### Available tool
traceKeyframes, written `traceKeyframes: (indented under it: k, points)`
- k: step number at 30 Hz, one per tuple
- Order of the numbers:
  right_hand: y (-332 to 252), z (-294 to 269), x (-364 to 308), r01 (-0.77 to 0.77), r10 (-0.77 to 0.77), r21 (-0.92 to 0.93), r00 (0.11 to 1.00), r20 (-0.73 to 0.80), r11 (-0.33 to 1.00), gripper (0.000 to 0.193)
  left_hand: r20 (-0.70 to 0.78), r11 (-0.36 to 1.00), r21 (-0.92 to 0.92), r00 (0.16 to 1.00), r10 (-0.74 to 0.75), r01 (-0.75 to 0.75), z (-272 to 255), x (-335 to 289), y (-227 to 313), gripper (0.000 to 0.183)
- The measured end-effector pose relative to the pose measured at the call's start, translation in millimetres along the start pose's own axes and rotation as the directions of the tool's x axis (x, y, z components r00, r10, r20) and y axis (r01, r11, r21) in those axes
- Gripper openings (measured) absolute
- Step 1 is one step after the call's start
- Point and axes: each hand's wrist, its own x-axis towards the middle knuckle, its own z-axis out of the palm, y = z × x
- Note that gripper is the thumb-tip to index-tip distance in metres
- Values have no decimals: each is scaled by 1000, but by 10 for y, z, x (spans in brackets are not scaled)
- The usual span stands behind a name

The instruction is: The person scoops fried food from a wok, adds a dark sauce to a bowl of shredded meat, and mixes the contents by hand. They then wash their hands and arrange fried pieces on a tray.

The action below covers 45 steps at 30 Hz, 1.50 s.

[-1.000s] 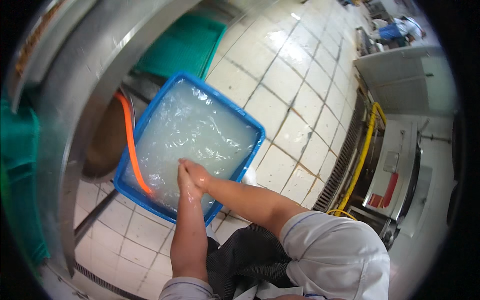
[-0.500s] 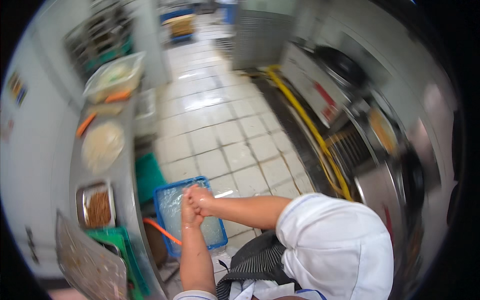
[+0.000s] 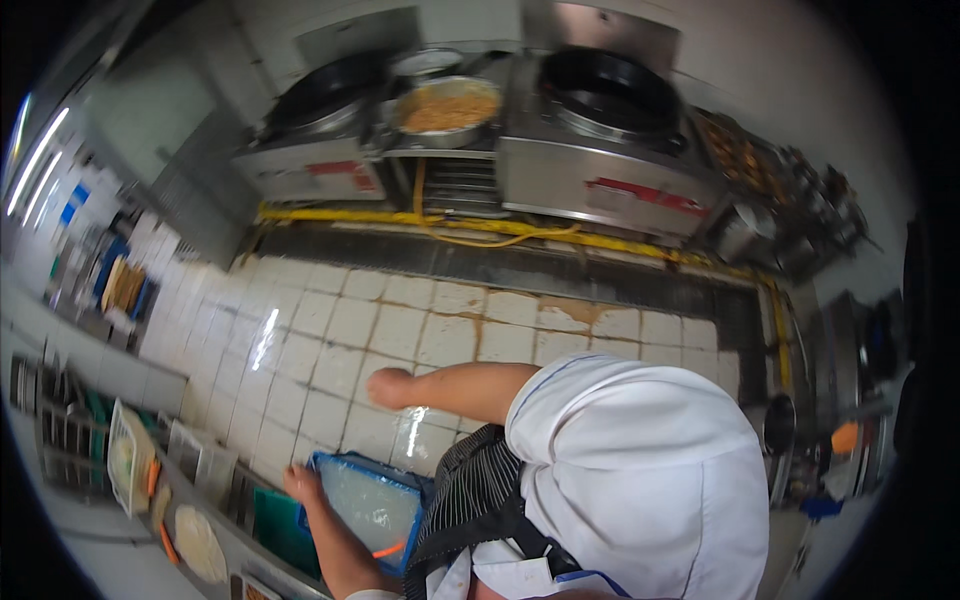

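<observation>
My left hand point(image 3: 303, 484) hangs just beside the left corner of a blue plastic basin point(image 3: 372, 462); its fingers are too small and dim to make out. Farther out over the tiled floor is my right hand point(image 3: 390, 388), curled into a fist, with nothing seen in it. Cloudy water fills the basin, and an orange hose point(image 3: 388, 550) dips into it at the near side. A green bin point(image 3: 280, 520) stands left of the basin, under the counter's edge.
Along the far wall run wok stoves point(image 3: 610, 95) with a pan of brown food point(image 3: 448, 107) between them. A yellow pipe point(image 3: 380, 217) lies low in front. The steel counter at lower left carries a white tub point(image 3: 130, 450) and a pale round item point(image 3: 200, 543).
My clasped hands have come apart: the left has gone left past the basin's corner, the right out over the floor. My view has swung right toward the stoves.
</observation>
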Motion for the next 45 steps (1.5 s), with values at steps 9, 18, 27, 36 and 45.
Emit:
traceKeyframes:
  k: [9, 18, 27, 36, 45]
  points:
    - [4520, -1928, -5111, -749, 880, 478, 310, -361, 460, 20, 950, 423, 218, 290, 113, -880, 759, -1955, 478, 25]
    - [4651, -1621, -7565, -611, 941, 789, -299, -157, -63, 73, 764, 984, -116, 645, -1, 138, 2491, -1181, 4040, 45]
    - [4935, -2300, -8017, -362, 896, 850, -370, 246, -382, 36, 874, 995, 90, 476, -98, 40, 4153, -1398, 6692, 45]
    - [5094, -2905, -9105, -329, 807, 853, -567, 164, -405, 83, 893, 811, -441, -94, 440, -386, 5108, -2579, 10142, 83]
    - [5548, -1948, -10618, -267, 724, 732, -546, 421, -627, 73, 524, 523, -684, 157, 837, -508, 4360, -3528, 12868, 58]
